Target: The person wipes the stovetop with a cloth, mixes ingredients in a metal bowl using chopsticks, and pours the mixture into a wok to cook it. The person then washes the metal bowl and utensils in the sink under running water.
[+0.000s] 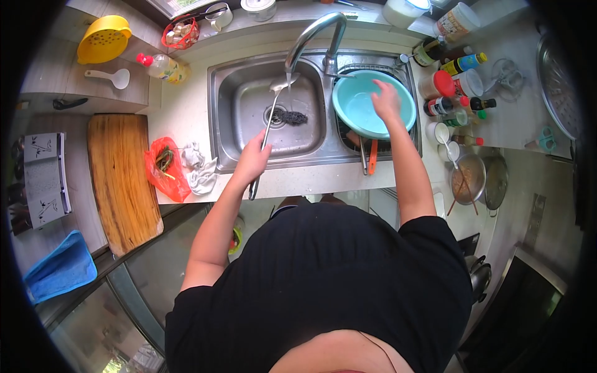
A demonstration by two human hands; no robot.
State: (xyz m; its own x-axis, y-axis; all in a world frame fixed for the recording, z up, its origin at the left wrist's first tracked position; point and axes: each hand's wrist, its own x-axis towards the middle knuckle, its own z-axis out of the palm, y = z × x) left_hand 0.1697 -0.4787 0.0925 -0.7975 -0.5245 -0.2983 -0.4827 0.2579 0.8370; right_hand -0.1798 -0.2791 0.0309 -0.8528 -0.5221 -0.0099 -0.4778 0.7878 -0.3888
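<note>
My left hand [253, 158] is closed around the handle of a long-handled metal cooking utensil [270, 118]. The utensil's shallow, pale head lies under the tap [336, 43], where a thin stream of water falls; its exact shape is hard to make out. Below that, a dark scrubbing pad [291, 117] rests by the drain of the left sink basin [249, 93]. My right hand [387, 99] hovers over a turquoise plastic basin [351, 102], fingers apart and slightly blurred, holding nothing visible. I cannot tell whether it touches the basin, which sits over the right sink.
Orange-handled [372, 158] and metal-handled utensils poke out beneath the turquoise basin. Left of the sink are a red plastic bag [168, 180], white cloths [200, 168], a wooden chopping board [121, 180] and a bottle [163, 67]. Jars, sauce bottles [463, 64] and a bowl with chopsticks [466, 180] crowd the right.
</note>
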